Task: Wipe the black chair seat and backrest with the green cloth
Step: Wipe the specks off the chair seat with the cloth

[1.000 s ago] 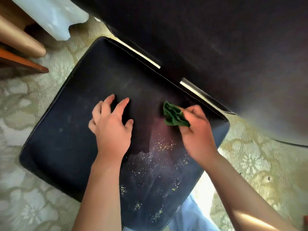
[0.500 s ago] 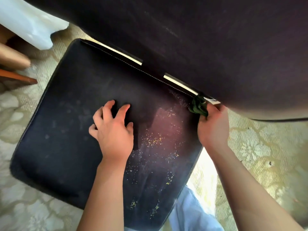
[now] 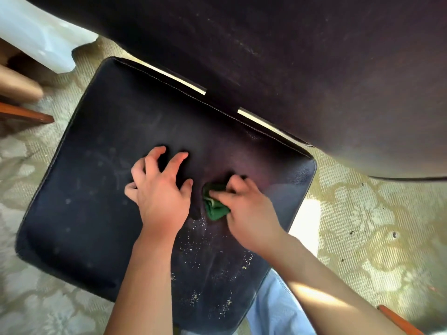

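Black chair seat (image 3: 101, 180) fills the centre of the head view, seen from above; white stitching runs along its back edge. Backrest (image 3: 302, 68) rises from that back edge and fills the top and upper right, dark, with faint pale streaks.

Left hand (image 3: 159, 192): palm down on the middle of the seat, fingers spread and arched, fingertips touching the upholstery. It holds nothing.

Right hand (image 3: 246, 209): just beside the left, toward the seat's right edge. Fingers curled over the green cloth (image 3: 215, 206), thumb lying across it, pressing it onto the seat. Cloth is bunched into a small wad; only its left part shows past the fingers. It sits in the middle of the seat, well apart from the back edge.

Yellowish crumbs (image 3: 193, 247) are scattered on the seat between the cloth and the front edge, more near the front right corner. Faint smudges mark the left half of the seat.

Around the chair: pale patterned carpet (image 3: 362, 226), a white object (image 3: 36, 37) at upper left, a wooden leg (image 3: 26, 116) at the left edge, light blue fabric (image 3: 275, 308) below the seat's front edge.
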Available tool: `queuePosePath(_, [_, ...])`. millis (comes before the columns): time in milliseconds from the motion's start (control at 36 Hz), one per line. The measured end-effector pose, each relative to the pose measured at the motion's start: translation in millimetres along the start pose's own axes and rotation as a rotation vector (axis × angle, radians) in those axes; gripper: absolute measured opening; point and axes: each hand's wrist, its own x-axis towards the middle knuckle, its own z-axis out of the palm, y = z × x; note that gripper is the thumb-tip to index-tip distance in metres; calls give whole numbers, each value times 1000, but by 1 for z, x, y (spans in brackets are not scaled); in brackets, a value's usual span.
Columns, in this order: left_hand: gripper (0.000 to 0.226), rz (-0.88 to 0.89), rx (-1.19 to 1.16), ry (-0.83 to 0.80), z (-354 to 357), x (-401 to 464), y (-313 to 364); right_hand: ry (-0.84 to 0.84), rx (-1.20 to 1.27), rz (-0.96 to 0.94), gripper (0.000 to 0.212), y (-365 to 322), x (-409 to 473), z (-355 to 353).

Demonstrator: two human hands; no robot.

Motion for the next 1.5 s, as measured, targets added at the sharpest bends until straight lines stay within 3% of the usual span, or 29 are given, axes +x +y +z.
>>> queuePosePath(111, [55,0,-23,-8,-3,1,1,1,164,-7,55,3,-6,-6])
queuePosePath(194, [53,-3,-45,-4,-3,2,-1,212,244,79,53,13,0,-28])
queuePosePath(278, [55,7,-45,4,-3,2,-3,489,193,229,37,29,10,-48])
queuePosePath(333, [56,15,-36,6,-3,1,-4,570,143,333,30,40,14,-55])
queuePosePath(444, [57,30,-32,4,-5,3,-6,484,60,490,36,54,22,-51])
queuePosePath(694, [59,48,-48,31,1,3,-10,538,-47,463,46,33,48,-42])
queuePosePath(1000, [60,49,-44,-6,-4,4,-13,32,-89,70,58,-10,33,-16])
queuePosePath(1111, [59,58,-50,-5,-6,2,-13,-73,-8,4,55,-10,18,-14])
queuePosePath(1167, [57,51,-77,11,-8,1,-15,-10,82,29,53,-6,18,-20])
queuePosePath(1333, [57,-77,-33,47,-13,2,-30,493,29,175,51,20,42,-51])
queuePosePath(1389, [60,-102,-7,24,-12,2,-35,495,-4,213,48,22,53,-50])
queuePosePath(1500, [63,-100,-4,6,-10,2,-38,395,-80,209,60,13,56,-33])
